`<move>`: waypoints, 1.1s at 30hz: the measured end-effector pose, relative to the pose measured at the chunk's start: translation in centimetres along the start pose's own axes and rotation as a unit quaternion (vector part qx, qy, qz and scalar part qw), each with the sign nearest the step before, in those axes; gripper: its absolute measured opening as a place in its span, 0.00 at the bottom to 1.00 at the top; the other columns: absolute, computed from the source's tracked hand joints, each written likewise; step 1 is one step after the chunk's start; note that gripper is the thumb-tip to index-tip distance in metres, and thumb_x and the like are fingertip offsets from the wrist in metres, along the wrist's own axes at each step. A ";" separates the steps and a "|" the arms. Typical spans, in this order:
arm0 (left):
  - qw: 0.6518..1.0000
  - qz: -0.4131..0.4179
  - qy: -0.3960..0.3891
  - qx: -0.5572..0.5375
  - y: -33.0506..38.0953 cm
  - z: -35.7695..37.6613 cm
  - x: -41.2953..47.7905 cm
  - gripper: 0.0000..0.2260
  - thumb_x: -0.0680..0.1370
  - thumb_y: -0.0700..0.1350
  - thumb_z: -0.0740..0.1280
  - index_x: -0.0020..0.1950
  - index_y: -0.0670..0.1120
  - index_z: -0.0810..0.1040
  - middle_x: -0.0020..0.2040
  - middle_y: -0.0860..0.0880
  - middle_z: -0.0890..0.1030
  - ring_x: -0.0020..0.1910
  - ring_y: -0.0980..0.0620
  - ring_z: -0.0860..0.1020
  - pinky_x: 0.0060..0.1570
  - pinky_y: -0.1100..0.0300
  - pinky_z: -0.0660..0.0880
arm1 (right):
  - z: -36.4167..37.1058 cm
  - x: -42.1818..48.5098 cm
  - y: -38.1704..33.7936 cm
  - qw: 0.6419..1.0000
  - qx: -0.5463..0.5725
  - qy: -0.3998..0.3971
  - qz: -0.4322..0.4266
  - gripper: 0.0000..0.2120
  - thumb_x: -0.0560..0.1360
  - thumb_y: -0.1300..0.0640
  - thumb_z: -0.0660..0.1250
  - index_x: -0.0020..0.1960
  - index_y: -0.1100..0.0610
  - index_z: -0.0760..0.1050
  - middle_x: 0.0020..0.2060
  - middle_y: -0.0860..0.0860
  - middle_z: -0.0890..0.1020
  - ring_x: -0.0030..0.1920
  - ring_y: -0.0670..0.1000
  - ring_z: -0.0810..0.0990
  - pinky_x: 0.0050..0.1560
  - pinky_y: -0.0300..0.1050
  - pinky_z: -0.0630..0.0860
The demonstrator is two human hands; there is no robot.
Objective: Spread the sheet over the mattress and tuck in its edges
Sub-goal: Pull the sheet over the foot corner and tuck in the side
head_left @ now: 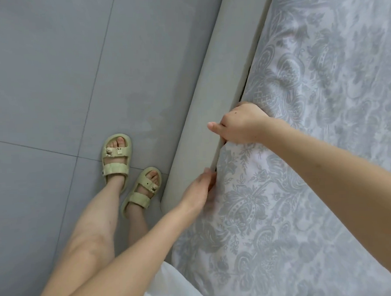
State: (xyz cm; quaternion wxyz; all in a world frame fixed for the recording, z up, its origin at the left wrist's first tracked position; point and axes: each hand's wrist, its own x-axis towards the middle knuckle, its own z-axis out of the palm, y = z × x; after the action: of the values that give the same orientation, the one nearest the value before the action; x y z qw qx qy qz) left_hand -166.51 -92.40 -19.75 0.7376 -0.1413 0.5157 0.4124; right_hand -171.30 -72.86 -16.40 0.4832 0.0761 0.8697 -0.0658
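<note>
Sheet (313,119) lies spread; grey padded frame (210,101) borders grey tiled floor (50,76).

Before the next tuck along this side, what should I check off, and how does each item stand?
1. Sheet lies over the whole bed top in view: ok.
2. Edge beyond the right hand sunk behind the bed frame: ok.
3. Left hand, fingers straight, pressing the sheet at the gap: ok.
4. Right hand's fingers hidden in the gap, so its grip: cannot tell.
5. Sheet past the frame's near end drapes loose: not ok.
</note>
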 end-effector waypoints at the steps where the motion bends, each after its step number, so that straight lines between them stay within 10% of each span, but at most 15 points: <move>1: 1.000 -0.020 -0.013 0.002 0.0 0.6 0.1 0.26 0.80 0.62 0.46 0.59 0.51 0.78 0.58 0.52 0.80 0.57 0.55 0.77 0.64 0.58 0.68 | -0.2 -0.4 -0.1 1.000 0.020 0.006 0.007 0.32 0.81 0.42 0.41 0.43 0.60 0.77 0.41 0.55 0.82 0.51 0.57 0.78 0.60 0.47 0.67; 5: 0.997 -0.054 -0.049 -0.005 0.1 2.2 0.7 0.24 0.81 0.62 0.44 0.54 0.55 0.78 0.60 0.52 0.79 0.58 0.55 0.76 0.62 0.59 0.68 | 1.2 -3.3 -2.2 0.997 -0.030 0.056 -0.034 0.31 0.81 0.42 0.41 0.34 0.56 0.74 0.28 0.49 0.75 0.42 0.55 0.78 0.68 0.51 0.60; 10: 0.997 -0.058 -0.019 0.039 1.2 1.1 0.0 0.33 0.80 0.64 0.42 0.67 0.43 0.74 0.65 0.42 0.75 0.64 0.45 0.74 0.53 0.59 0.75 | 3.5 -2.9 -4.8 0.988 -0.145 -0.034 -0.030 0.31 0.81 0.41 0.40 0.53 0.55 0.79 0.54 0.53 0.82 0.59 0.52 0.76 0.67 0.52 0.56; 14: 0.989 0.053 0.138 0.032 -1.5 -2.1 -1.2 0.24 0.83 0.54 0.48 0.47 0.44 0.80 0.51 0.44 0.82 0.52 0.45 0.79 0.56 0.52 0.74 | 4.2 -1.7 -6.2 0.972 -0.208 -0.112 -0.003 0.32 0.80 0.40 0.38 0.63 0.54 0.74 0.63 0.53 0.77 0.67 0.52 0.70 0.69 0.54 0.53; 18: 0.974 0.012 0.159 0.161 -8.3 -4.5 -3.4 0.20 0.82 0.53 0.50 0.43 0.51 0.80 0.52 0.50 0.81 0.54 0.48 0.77 0.60 0.53 0.70 | 4.4 -3.2 -7.0 0.986 -0.165 -0.030 -0.013 0.30 0.81 0.42 0.40 0.51 0.54 0.78 0.51 0.53 0.82 0.56 0.53 0.77 0.66 0.54 0.57; 23: 0.987 0.062 0.150 0.011 -12.1 -2.9 -5.4 0.12 0.82 0.43 0.56 0.50 0.49 0.80 0.53 0.52 0.80 0.57 0.51 0.76 0.61 0.61 0.69 | 9.8 -6.3 -10.3 0.967 -0.100 0.189 -0.136 0.28 0.75 0.45 0.46 0.33 0.55 0.79 0.28 0.50 0.79 0.35 0.55 0.79 0.57 0.57 0.70; 26: 0.959 0.114 0.194 0.169 -12.8 -2.5 -5.1 0.15 0.82 0.46 0.56 0.57 0.42 0.80 0.56 0.50 0.75 0.60 0.50 0.72 0.53 0.74 0.63 | 11.3 -7.5 -12.1 0.983 -0.096 0.063 -0.145 0.33 0.78 0.43 0.41 0.39 0.56 0.81 0.36 0.51 0.83 0.41 0.54 0.80 0.50 0.51 0.67; 29: 0.920 0.115 0.178 0.329 -12.7 -2.4 -4.9 0.27 0.78 0.55 0.49 0.55 0.39 0.80 0.59 0.45 0.73 0.61 0.45 0.70 0.58 0.60 0.62 | 10.6 -6.1 -12.8 0.983 -0.127 -0.055 -0.122 0.32 0.81 0.40 0.39 0.55 0.54 0.79 0.55 0.52 0.81 0.59 0.52 0.76 0.61 0.50 0.63; 33: 0.990 -0.015 0.070 0.120 -11.5 -1.6 -4.2 0.17 0.81 0.55 0.54 0.45 0.46 0.76 0.47 0.42 0.79 0.50 0.44 0.77 0.47 0.55 0.70 | 10.2 -5.7 -13.2 0.975 -0.156 -0.113 -0.112 0.34 0.80 0.39 0.37 0.57 0.56 0.77 0.59 0.54 0.79 0.62 0.54 0.74 0.59 0.48 0.66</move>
State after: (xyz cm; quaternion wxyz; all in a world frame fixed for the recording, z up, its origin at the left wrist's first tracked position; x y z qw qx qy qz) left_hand -159.43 -102.49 -19.27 0.7173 -0.0878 0.6095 0.3259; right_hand -162.42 -88.15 -16.32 0.5735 -0.1057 0.8123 0.0086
